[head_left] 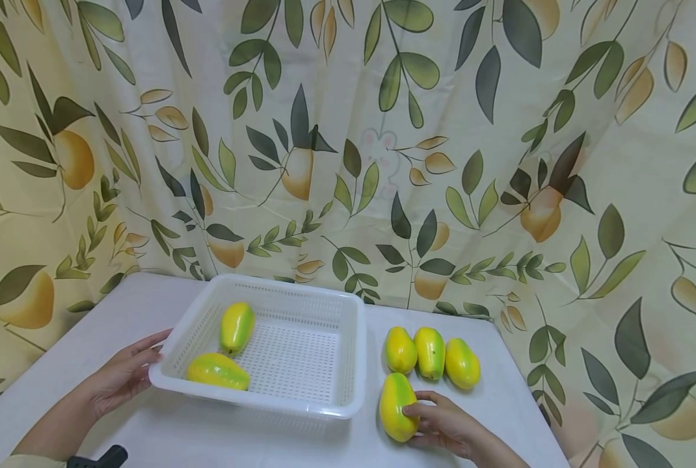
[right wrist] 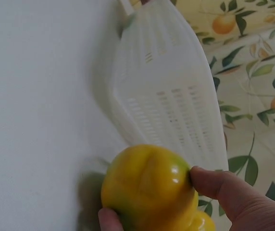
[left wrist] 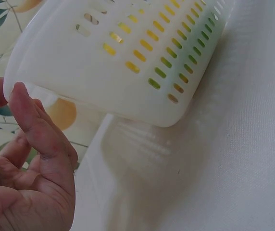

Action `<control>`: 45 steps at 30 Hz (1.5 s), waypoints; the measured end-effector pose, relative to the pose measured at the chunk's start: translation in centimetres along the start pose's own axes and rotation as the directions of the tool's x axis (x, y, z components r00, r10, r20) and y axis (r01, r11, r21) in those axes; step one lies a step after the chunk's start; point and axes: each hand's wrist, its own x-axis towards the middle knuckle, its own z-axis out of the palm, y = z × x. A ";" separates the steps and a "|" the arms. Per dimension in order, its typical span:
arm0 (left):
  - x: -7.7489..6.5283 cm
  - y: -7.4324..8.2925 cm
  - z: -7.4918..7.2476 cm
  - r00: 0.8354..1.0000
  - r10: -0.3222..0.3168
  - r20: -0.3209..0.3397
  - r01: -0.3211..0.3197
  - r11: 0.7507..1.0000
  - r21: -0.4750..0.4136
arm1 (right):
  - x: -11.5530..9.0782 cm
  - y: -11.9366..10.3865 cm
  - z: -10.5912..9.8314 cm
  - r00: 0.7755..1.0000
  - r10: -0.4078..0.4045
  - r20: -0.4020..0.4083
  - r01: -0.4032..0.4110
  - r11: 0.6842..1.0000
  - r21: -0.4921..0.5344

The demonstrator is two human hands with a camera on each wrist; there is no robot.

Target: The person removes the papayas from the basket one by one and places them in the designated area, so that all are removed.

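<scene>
My left hand (head_left: 127, 374) pinches the left rim of a white plastic basket (head_left: 292, 404) with slotted walls; in the left wrist view the thumb and fingertips (left wrist: 21, 98) meet at that rim. Two yellow-green papayas lie inside, one upright-lying papaya (head_left: 237, 327) towards the back and one sideways papaya (head_left: 218, 372) at the front left corner. Right of the basket, my right hand (head_left: 444, 422) grips another papaya (head_left: 397, 409), thumb on one side and fingers on the other, also seen in the right wrist view. Whether this papaya touches the table cannot be told.
Behind the held papaya, three more papayas stand close together: a left papaya (head_left: 401, 351), a middle papaya (head_left: 430, 353) and a right papaya (head_left: 462, 364). A white cloth covers the table (head_left: 225, 435). A leaf-and-fruit patterned curtain (head_left: 336, 162) hangs along the back and sides.
</scene>
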 end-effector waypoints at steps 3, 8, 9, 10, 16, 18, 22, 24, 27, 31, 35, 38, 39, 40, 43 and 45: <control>0.0 0.0 0.0 1.000 -0.002 -0.005 0.002 1.000 0.005 | -0.1 0.1 -0.2 0.999 -0.010 0.031 0.009 1.000 0.016; 0.0 -0.1 0.0 1.000 0.003 0.003 -0.003 1.000 0.014 | -0.2 0.1 -0.5 0.997 -0.032 0.065 0.031 0.999 0.027; 0.0 -0.1 0.0 1.000 0.006 0.006 -0.006 1.000 0.013 | -0.2 0.1 -0.6 0.997 -0.035 0.066 0.033 0.999 0.026; 0.0 -0.1 0.0 1.000 0.005 0.007 -0.005 1.000 0.013 | -0.3 0.1 -0.6 0.997 -0.038 0.067 0.036 0.999 0.023; 0.0 -0.1 0.0 1.000 0.002 0.006 -0.002 1.000 0.013 | -0.5 -0.3 -0.9 0.999 -0.048 0.011 0.048 0.999 -0.020; -0.1 -0.1 0.0 1.000 0.005 0.006 -0.005 1.000 0.013 | -0.6 -0.6 -1.0 0.999 -0.044 -0.031 0.043 0.998 -0.049; -0.1 -0.1 0.1 1.000 -0.001 -0.003 0.001 1.000 0.016 | -1.1 -1.8 -1.5 0.994 -0.043 -0.098 0.032 0.992 -0.119; -0.1 -0.1 0.1 1.000 0.000 -0.003 0.000 1.000 0.019 | -1.4 -3.0 -2.0 0.992 -0.057 -0.111 0.039 0.987 -0.156; -0.1 -0.1 0.1 1.000 0.012 0.010 -0.012 1.000 0.020 | -1.9 -5.5 -2.5 0.990 -0.104 -0.092 0.084 0.975 -0.204; -0.1 0.0 0.1 1.000 0.007 0.007 -0.007 1.000 0.018 | -2.5 -9.1 -2.1 0.977 -0.212 -0.029 0.200 0.951 -0.235; -0.1 0.1 0.1 1.000 -0.006 -0.015 0.006 1.000 0.018 | -2.4 -12.1 -0.3 0.953 -0.300 0.039 0.300 0.922 -0.245; 0.0 0.1 0.2 1.000 -0.007 -0.030 0.008 1.000 0.023 | -1.8 -14.0 1.6 0.941 -0.331 0.072 0.338 0.912 -0.230; 0.0 0.1 0.2 0.999 -0.008 -0.034 0.009 1.000 0.023 | -1.6 -14.6 2.4 0.938 -0.335 0.088 0.346 0.912 -0.219; 0.0 0.0 0.2 0.999 -0.008 -0.037 0.009 1.000 0.023 | -1.3 -15.1 3.1 0.934 -0.341 0.105 0.356 0.911 -0.207; -0.1 0.0 0.3 0.999 -0.005 -0.041 0.006 1.000 0.022 | -0.5 -16.4 5.5 0.925 -0.351 0.145 0.373 0.909 -0.184; -0.1 0.0 0.4 0.999 -0.002 -0.042 0.003 1.000 0.019 | -0.1 -17.3 7.2 0.922 -0.353 0.160 0.377 0.912 -0.161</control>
